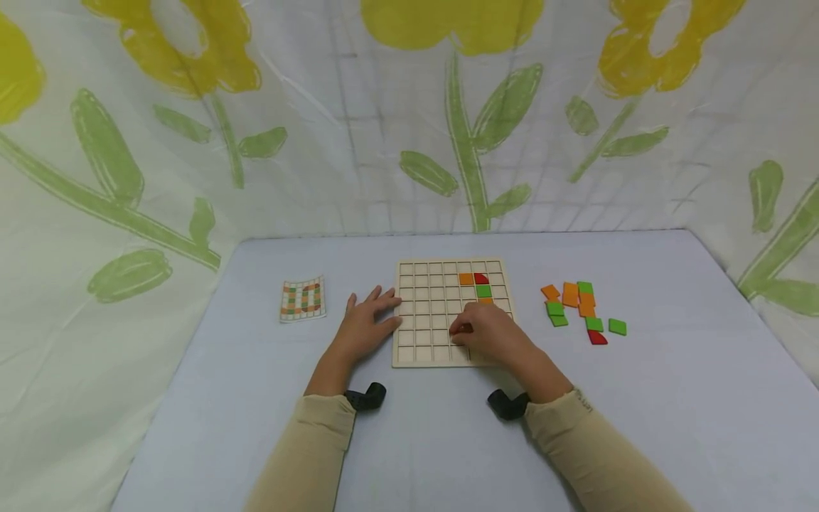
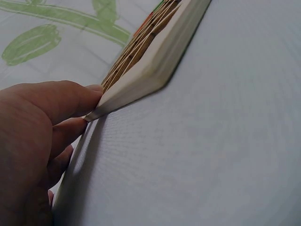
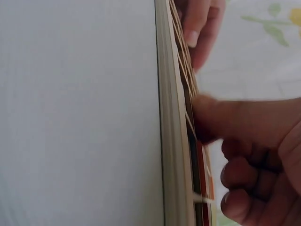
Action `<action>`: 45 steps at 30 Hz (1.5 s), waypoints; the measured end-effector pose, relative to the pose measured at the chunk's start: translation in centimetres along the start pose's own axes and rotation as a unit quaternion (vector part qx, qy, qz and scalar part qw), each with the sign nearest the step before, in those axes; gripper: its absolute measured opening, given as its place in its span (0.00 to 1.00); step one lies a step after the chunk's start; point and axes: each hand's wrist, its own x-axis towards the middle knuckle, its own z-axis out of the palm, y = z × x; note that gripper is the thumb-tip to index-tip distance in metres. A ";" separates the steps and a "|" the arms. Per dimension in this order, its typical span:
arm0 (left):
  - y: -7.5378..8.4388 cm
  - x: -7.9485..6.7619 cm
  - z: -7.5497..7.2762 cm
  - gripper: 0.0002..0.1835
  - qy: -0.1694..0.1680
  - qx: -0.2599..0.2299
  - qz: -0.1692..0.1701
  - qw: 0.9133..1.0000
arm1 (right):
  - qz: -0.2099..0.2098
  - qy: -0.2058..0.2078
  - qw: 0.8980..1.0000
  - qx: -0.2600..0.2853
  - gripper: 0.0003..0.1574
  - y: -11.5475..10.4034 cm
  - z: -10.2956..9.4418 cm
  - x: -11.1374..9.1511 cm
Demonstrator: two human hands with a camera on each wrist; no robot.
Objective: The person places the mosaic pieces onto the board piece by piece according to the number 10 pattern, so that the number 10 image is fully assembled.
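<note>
A square wooden grid board (image 1: pixel 422 313) lies on the table, with orange (image 1: pixel 466 279), red (image 1: pixel 480 278) and green (image 1: pixel 483 291) tiles in cells toward its upper right. Another orange tile (image 1: pixel 486 301) shows partly above my right hand (image 1: pixel 489 331). That hand is over the lower middle of the board, thumb and finger pinching a small red tile (image 3: pixel 205 135), mostly covered. My left hand (image 1: pixel 366 327) touches the board's left edge, fingers spread; in the left wrist view its thumb (image 2: pixel 77 100) rests against the rim.
Right of the board lie several loose green, orange and red tiles, among them a red quarter-round one (image 1: pixel 598 338) and a green square (image 1: pixel 617 326). A printed pattern card (image 1: pixel 303 299) is left of the left hand. A flower-printed curtain (image 1: pixel 288 178) stands behind the table.
</note>
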 end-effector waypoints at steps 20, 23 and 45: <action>0.0 0.0 0.1 0.24 0.000 -0.003 0.002 1.000 | 0.033 -0.047 0.998 0.037 0.09 1.0 -1.2 -0.4; 0.0 -0.1 0.0 0.24 0.002 -0.001 0.003 1.000 | 0.038 -0.051 0.997 0.040 0.09 1.0 -1.2 -0.3; -0.2 0.0 0.0 0.24 -0.004 0.005 0.005 1.000 | 0.203 0.000 0.978 0.037 0.26 8.8 -8.4 -3.8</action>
